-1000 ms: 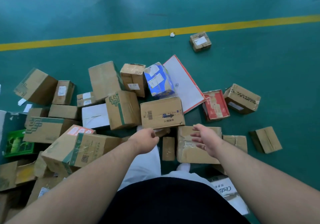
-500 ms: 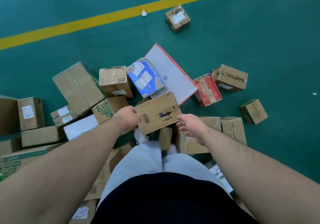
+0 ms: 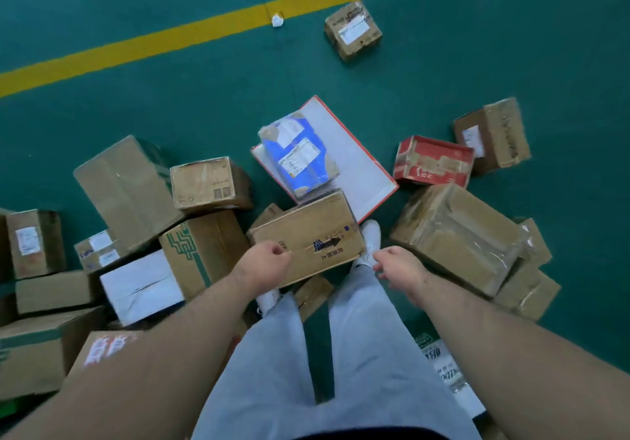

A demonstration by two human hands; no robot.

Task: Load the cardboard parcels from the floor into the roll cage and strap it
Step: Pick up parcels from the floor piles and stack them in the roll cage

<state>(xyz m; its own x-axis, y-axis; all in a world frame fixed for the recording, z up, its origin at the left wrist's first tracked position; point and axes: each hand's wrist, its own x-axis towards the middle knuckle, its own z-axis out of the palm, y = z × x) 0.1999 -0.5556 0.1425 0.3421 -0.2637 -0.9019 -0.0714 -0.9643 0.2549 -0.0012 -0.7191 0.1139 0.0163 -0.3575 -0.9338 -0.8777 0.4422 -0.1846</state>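
Parcels [image 3: 126,184] crowd round our hands (we see no cage), loading mostly ahead: left hand [image 3: 269,264] grips the arrow-marked box [image 3: 306,231], right hand [image 3: 400,267] loosely curled, empty.

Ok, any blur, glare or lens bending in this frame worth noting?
Head view: motion blur smears the box at far right and the printed box at lower left; tape on the big box catches glare; the yellow line bends only slightly; lighting even.
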